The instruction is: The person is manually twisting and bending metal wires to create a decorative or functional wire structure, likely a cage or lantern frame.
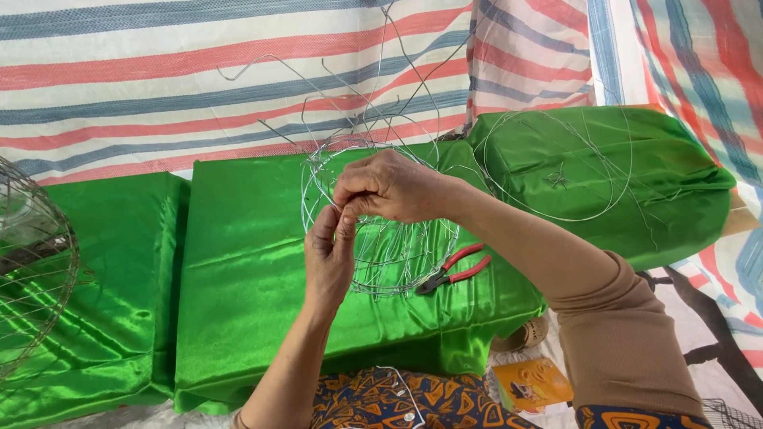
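Observation:
A half-made basket frame of thin silver wire (397, 250) rests on a green satin-covered table (246, 262), with long loose wire ends sticking up behind it. My left hand (327, 256) pinches the near rim of the frame from below. Directly above it, my right hand (388, 188) has its fingers closed on the same bit of wire at the rim, and the two hands touch. Red-handled pliers (453, 270) lie on the cloth just right of the frame.
A wire loop ring (556, 167) lies on a second green-covered block at the right. A finished round wire cage (36, 262) stands at the left edge. A striped red, blue and white tarp (159, 79) hangs behind. An orange packet (531, 383) lies on the floor.

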